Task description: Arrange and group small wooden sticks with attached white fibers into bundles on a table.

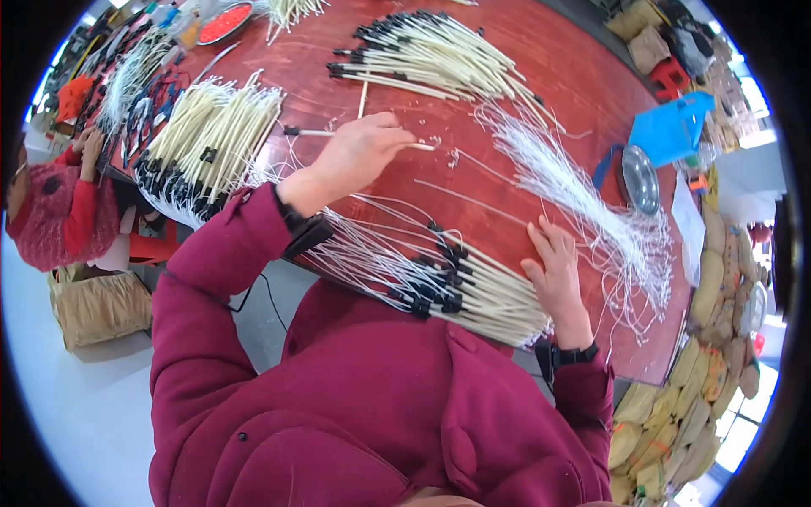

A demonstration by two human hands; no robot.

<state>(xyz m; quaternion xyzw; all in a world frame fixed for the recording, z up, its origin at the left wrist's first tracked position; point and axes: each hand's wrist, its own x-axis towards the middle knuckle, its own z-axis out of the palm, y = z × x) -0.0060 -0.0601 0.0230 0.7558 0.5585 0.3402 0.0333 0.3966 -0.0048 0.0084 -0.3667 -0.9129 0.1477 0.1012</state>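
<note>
My left hand (353,159) is closed around a thin cream tube (422,146). The tube's bare end juts out past the fingers, and a black-tipped end shows on the other side of the hand. My right hand (555,266) rests low over the table with its fingers apart. A straight white strand (469,200) runs up to its fingertips; whether they touch it is hard to make out. Just in front of me lies a pile of cream tubes (498,296) with black ends and white strands. Beyond my right hand spreads a loose bundle of white strands (574,182).
The red table (422,211) also bears a far pile of black-ended tubes (439,63) and a left pile (215,139). A blue container (672,128) and a glass-like dish (640,179) stand right. Another person (63,203) works at left. Sacks (676,406) line the right.
</note>
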